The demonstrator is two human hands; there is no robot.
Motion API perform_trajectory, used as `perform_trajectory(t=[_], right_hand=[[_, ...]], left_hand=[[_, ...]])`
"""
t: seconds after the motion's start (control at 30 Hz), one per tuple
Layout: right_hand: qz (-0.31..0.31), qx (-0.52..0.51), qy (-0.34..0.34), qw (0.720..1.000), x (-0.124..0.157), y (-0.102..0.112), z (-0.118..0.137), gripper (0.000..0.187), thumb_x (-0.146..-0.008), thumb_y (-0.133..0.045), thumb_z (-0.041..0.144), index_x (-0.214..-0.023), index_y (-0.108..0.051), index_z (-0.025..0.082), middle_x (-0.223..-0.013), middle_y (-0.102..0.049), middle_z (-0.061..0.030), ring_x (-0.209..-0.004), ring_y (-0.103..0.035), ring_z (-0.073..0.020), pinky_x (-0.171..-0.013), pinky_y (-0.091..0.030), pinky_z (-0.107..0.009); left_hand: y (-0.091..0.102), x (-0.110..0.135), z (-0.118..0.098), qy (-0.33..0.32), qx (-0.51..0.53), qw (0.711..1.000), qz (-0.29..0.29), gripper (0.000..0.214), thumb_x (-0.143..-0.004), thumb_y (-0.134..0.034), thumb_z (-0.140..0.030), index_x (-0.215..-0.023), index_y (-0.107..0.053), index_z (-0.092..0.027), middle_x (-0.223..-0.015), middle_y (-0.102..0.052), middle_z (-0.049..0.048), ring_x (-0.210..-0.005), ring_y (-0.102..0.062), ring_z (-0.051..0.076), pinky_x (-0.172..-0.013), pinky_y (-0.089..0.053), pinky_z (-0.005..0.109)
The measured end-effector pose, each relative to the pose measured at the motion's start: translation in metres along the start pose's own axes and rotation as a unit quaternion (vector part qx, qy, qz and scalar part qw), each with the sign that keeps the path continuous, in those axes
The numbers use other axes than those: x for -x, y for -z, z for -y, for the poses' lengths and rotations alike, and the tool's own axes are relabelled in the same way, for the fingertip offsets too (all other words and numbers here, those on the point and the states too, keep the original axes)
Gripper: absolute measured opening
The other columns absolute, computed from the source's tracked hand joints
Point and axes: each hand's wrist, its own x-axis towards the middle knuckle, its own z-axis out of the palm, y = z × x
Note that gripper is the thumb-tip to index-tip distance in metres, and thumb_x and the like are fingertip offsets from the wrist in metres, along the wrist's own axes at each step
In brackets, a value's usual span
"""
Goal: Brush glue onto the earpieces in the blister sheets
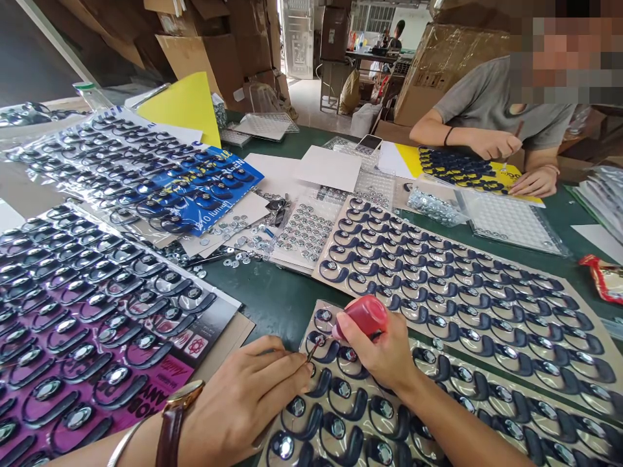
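two hands meet at 12 o'clock on the near sheet, set low and centre on the tabletop. the right hand is curled firmly around a red bottle, tipped so its nozzle points at a dark hooked piece at the sheet's far left corner. the left hand lies flat, fingers nearly together; a thin dark tip shows at its fingertips, though whether they grip it cannot be told.

shiny discs already sit on most visible pieces of this sheet; which have had the bottle's nozzle cannot be made out. at 2 o'clock, a second sheet looks equally filled, as does the purple sheet at 9. at 12, a clear tray of metal discs appears unused, loose washers beside it. farther out, at 1, another person bends over a yellow sheet, seemingly unfinished.
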Motion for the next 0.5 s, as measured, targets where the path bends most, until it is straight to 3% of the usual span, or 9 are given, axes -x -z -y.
perform_trajectory(t=[0.5], right_hand=[[0.003, -0.001, 0.007, 1.000, 0.0003, -0.0001, 0.0007, 0.018, -0.082, -0.061, 0.035, -0.072, -0.061, 0.020, -0.052, -0.062, 0.0047, -0.043, -0.056, -0.0105, -0.048, -0.047, -0.022]], left_hand=[[-0.0031, 0.0061, 0.0069, 0.064, 0.061, 0.995, -0.050, 0.027, -0.090, -0.043, -0.005, -0.109, -0.059, -0.014, -0.101, -0.069, 0.0096, -0.086, -0.066, 0.016, -0.086, -0.050, 0.034]])
